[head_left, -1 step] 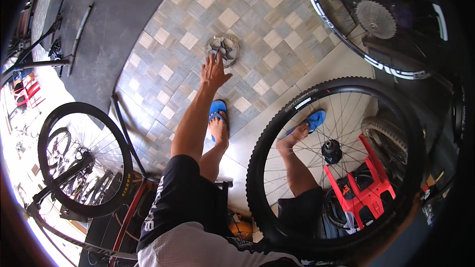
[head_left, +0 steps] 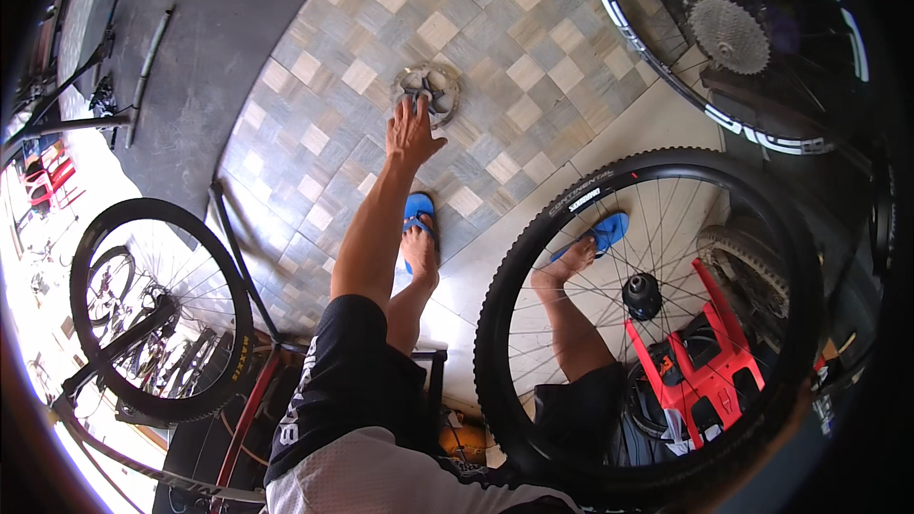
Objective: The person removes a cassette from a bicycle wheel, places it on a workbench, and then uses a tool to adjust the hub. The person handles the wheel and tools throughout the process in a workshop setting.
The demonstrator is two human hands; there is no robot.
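My left hand (head_left: 413,138) reaches out over the tiled floor with its fingers stretched and thumb apart. The fingertips overlap the near edge of a round metal disc (head_left: 447,109) with a dark spoked centre, lying flat on the tiles; whether they touch it I cannot tell. Close by me on the right, a bicycle wheel (head_left: 495,305) with a knobby black tyre and a black hub (head_left: 642,296) stands up, large in view. My right hand (head_left: 816,383) is dark and blurred at the wheel's right side, its fingers hidden.
My feet in blue flip-flops (head_left: 419,219) stand on the floor. A red plastic stool (head_left: 728,343) shows through the spokes. Another wheel with a large cassette (head_left: 729,35) is at upper right. A bicycle's wheel (head_left: 81,290) and frame fill the left; a dark mat (head_left: 228,29) lies beyond.
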